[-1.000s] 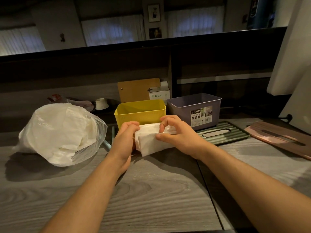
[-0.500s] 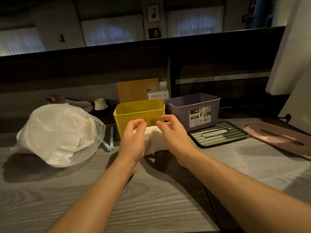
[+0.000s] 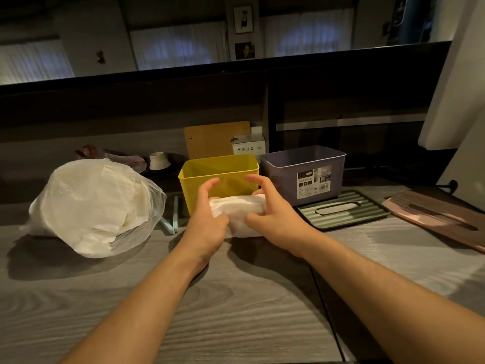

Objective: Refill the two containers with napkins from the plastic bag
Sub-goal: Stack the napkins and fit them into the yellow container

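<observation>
Now napkin stack between left hand and right hand.

This is looking like a small café or eatery seen from the service side. A grey wood-grain desk is sitting under a raised dark ledge, counter-style. Beyond the ledge, curtained windows and framed pictures are lining a dim room. A bulk bag of napkins, two bins and slotted dispenser lids are lying on the desk.
</observation>
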Demonstrator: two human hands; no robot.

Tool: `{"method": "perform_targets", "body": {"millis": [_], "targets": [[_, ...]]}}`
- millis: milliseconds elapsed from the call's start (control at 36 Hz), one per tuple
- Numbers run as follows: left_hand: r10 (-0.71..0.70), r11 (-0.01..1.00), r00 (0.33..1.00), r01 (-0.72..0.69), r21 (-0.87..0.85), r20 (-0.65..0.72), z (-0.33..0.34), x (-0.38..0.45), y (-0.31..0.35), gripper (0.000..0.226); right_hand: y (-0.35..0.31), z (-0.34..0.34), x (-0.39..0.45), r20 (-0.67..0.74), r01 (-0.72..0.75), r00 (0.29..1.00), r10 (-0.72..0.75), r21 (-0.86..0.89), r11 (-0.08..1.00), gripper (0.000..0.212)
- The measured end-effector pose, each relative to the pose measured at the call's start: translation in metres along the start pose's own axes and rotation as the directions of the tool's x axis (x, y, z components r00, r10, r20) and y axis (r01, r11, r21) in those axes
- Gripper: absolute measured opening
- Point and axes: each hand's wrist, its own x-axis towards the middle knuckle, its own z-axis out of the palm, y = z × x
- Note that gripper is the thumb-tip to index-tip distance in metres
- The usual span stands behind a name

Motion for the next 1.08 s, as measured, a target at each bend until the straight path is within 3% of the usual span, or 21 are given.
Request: {"method": "perform_targets", "body": {"millis": [194, 333, 444, 667, 750, 889, 1000, 1083], "targets": [[0.024, 0.999, 0.995, -0.026, -0.018, -0.094, -0.008, 0.000, 0.001, 0.066, -0.002, 0.003, 0.000, -0.085, -0.017, 0.996, 0.017, -0.003, 1.000, 0.073], [-0.048, 0.994, 0.997, 0.053, -0.092, 0.056, -0.005, -0.004, 0.003, 0.089, -0.003, 0.008, 0.000, -0.071, -0.027, 0.997, 0.030, 0.034, 0.999, 0.080], [-0.037, 0.999, 0.999, 0.037, -0.026, 0.021, -0.003, -0.004, 0.005, 0.094, -0.003, 0.013, 0.002, -0.049, -0.010, 0.999, 0.012, 0.038, 0.999, 0.081], [-0.036, 0.999, 0.999, 0.036, -0.024, -0.013, -0.007, -0.001, 0.002, 0.079, 0.003, 0.007, 0.006, -0.087, -0.072, 0.994, 0.073, 0.019, 0.997, 0.072], [-0.047, 0.997, 0.999, 0.047, -0.061, 0.002, -0.009, -0.002, 0.006, 0.076, 0.001, 0.004, 0.008, -0.117, -0.061, 0.990, 0.076, 0.121, 0.991, 0.075], [-0.093, 0.993, 0.966, 0.108, -0.051, 0.239, -0.012, -0.008, 0.010, 0.063, -0.004, -0.005, 0.009, -0.210, 0.053, 0.978, 0.016, 0.321, 0.946, 0.076], [-0.102, 0.987, 0.963, 0.129, -0.096, 0.250, -0.008, -0.010, 0.012, 0.037, -0.006, -0.003, 0.007, -0.192, 0.082, 0.981, -0.034, 0.252, 0.964, 0.081], [-0.088, 0.985, 0.982, 0.111, -0.132, 0.166, -0.008, -0.010, 0.012, 0.038, -0.008, -0.002, 0.007, -0.159, 0.071, 0.986, -0.044, 0.168, 0.983, 0.084]]}}
